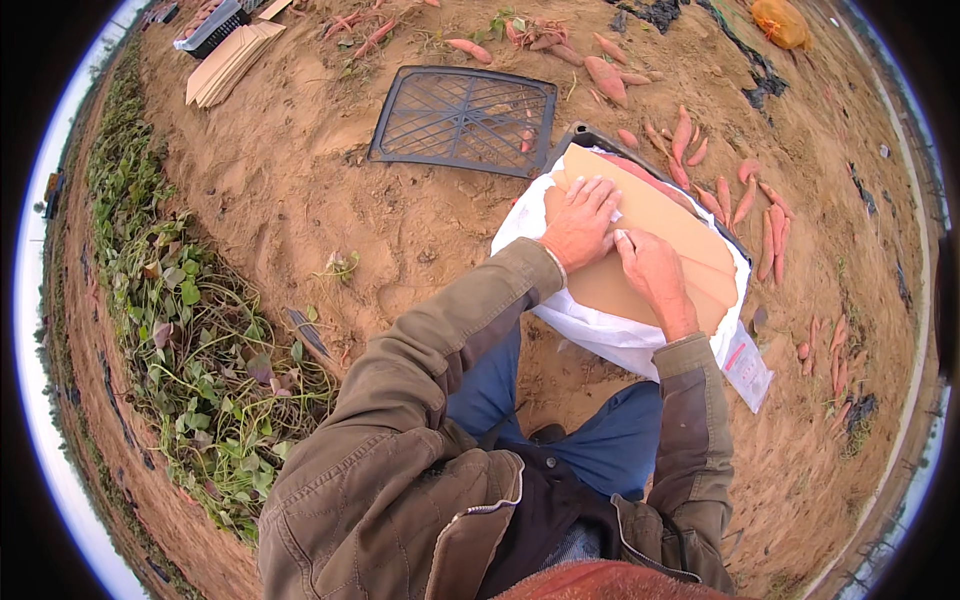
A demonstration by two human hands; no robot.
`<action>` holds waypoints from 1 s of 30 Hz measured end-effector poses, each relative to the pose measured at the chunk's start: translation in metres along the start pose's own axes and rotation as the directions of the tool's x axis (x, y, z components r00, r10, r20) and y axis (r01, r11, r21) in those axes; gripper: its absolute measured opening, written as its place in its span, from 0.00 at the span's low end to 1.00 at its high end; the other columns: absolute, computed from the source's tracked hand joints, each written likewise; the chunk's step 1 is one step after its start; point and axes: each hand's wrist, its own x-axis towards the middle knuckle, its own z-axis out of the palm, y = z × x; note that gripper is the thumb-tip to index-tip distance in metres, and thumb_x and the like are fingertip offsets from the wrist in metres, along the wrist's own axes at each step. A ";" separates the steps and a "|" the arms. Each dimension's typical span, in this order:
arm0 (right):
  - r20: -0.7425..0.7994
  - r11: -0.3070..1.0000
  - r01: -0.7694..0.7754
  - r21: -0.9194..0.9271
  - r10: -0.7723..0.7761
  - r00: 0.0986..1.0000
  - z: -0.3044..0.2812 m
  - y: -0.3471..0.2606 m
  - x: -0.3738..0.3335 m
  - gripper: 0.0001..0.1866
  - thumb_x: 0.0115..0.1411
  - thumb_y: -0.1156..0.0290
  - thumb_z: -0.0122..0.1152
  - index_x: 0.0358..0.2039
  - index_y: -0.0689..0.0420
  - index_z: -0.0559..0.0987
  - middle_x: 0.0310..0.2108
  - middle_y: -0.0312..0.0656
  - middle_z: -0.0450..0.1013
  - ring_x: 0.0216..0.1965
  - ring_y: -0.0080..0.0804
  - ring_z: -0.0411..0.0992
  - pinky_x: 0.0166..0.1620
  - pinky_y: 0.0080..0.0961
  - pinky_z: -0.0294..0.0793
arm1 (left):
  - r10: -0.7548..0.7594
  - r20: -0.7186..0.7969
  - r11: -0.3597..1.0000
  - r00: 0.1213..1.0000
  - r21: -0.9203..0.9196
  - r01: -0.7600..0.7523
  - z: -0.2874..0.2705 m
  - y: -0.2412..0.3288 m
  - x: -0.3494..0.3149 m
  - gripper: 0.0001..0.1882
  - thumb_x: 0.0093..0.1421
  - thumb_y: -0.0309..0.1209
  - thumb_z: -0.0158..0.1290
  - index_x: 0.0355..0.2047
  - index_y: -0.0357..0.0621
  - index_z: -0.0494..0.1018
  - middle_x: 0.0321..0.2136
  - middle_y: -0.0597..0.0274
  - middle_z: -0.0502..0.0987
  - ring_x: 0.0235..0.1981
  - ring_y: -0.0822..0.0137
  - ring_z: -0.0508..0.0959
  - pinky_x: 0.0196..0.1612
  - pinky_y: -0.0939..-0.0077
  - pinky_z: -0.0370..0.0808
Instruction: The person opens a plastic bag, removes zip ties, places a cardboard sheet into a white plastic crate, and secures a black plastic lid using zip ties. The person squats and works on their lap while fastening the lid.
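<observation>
Cardboard sheet (690,240), tan, one: laid over a black crate (583,133) lined with white plastic (608,322); long axis slanting from upper left to lower right; red sweet potatoes (655,183) exposed along its far edge.
Left hand (582,222): palm down on the sheet's left part, fingers extended, grip unclosed.
Right hand (656,275): just beside the left fingertips, reaching in over the near edge; fingers curled, grip narrow, contents cannot be told. Nearer of the two to the sheet's bare right part, which lies rightward of both.
Lattice lid (462,118), black: on soil, left of crate.
</observation>
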 end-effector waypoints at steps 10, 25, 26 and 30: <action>-0.443 0.933 0.134 -0.335 -0.282 0.851 0.034 0.037 0.023 0.32 0.68 0.55 0.64 0.65 0.62 0.72 0.67 0.55 0.67 0.70 0.57 0.63 0.73 0.55 0.59 | -0.865 -0.218 0.500 0.452 -0.434 0.749 -0.063 -0.213 -0.073 0.18 0.72 0.38 0.57 0.51 0.34 0.79 0.44 0.52 0.83 0.40 0.63 0.83 0.46 0.69 0.80; -0.375 0.970 0.050 -0.238 -0.139 0.916 0.032 0.043 0.025 0.33 0.66 0.51 0.64 0.63 0.62 0.75 0.68 0.56 0.67 0.71 0.56 0.63 0.74 0.55 0.58 | -0.851 0.506 -0.439 0.139 -0.831 0.341 0.084 -0.363 -0.100 0.35 0.76 0.38 0.49 0.75 0.33 0.50 0.76 0.40 0.52 0.76 0.44 0.58 0.77 0.49 0.59; -0.384 0.974 0.050 -0.223 -0.135 0.914 0.032 0.043 0.024 0.33 0.66 0.51 0.64 0.63 0.62 0.75 0.68 0.56 0.67 0.71 0.56 0.63 0.74 0.55 0.59 | -0.856 0.500 -0.443 0.127 -0.839 0.316 0.085 -0.364 -0.097 0.33 0.77 0.37 0.49 0.74 0.33 0.53 0.75 0.40 0.54 0.75 0.45 0.60 0.77 0.50 0.59; -0.388 0.976 0.044 -0.215 -0.127 0.913 0.032 0.041 0.022 0.33 0.66 0.52 0.65 0.63 0.62 0.76 0.68 0.56 0.67 0.71 0.56 0.63 0.75 0.55 0.58 | -0.883 0.466 -0.450 0.049 -0.873 0.185 0.065 -0.360 -0.075 0.16 0.77 0.35 0.47 0.56 0.35 0.68 0.58 0.44 0.73 0.65 0.47 0.72 0.74 0.44 0.66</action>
